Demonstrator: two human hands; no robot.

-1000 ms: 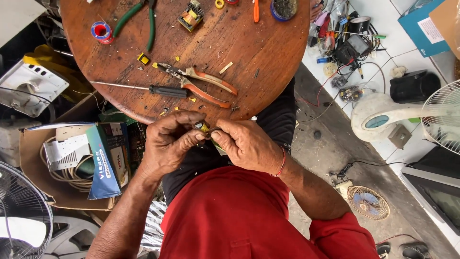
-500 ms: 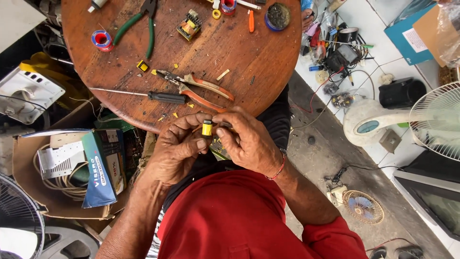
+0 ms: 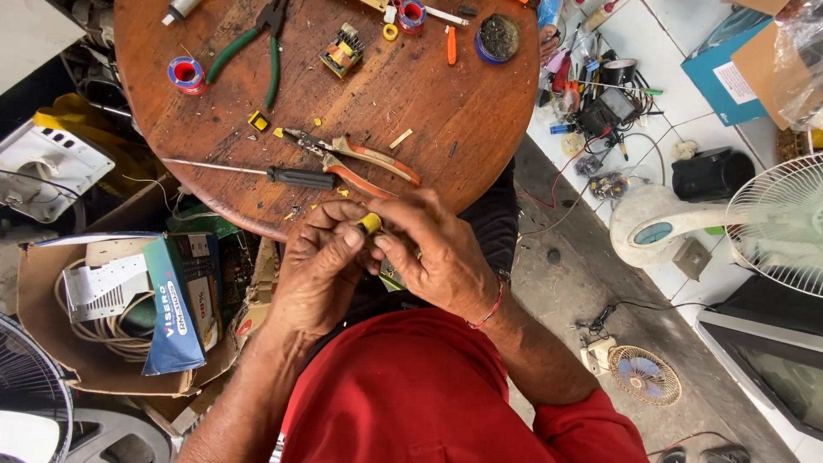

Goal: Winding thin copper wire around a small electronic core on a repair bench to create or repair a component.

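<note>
- Fingertips of both hands meet on a small yellow part (image 3: 370, 224), held just below the near edge of the round wooden table (image 3: 480, 111), above the person's lap.
- The left hand (image 3: 319, 270) has its thumb and forefinger pinched against the yellow part from the left; the other fingers are curled in under it.
- The right hand (image 3: 433, 253) pinches the same part from the right, fingers bent and pressed close together, knuckles up; what else it may hold under the palm cannot be told.
- Both wrists angle inward from the red sleeves, forearms forming a V toward the body; a thin red band (image 3: 490, 310) circles the right wrist.
- On the table just beyond the hands lie orange-handled pliers (image 3: 360, 161) and a black-handled screwdriver (image 3: 257, 173), side by side and near touching.
- Farther off on the table: green-handled pliers (image 3: 253, 47), a red-and-blue tape roll (image 3: 186, 74), and a small wound transformer (image 3: 341, 50).
- Left of the person, a blue rectangular box (image 3: 176, 300) with white lettering and a red patch stands tilted in an open brown carton (image 3: 43, 343), beside a white printed sheet (image 3: 103, 287).
- At the upper right, a teal flat package (image 3: 716, 64) with a white label lies on the tiled floor, a brown cardboard piece (image 3: 759, 64) overlapping it.
</note>
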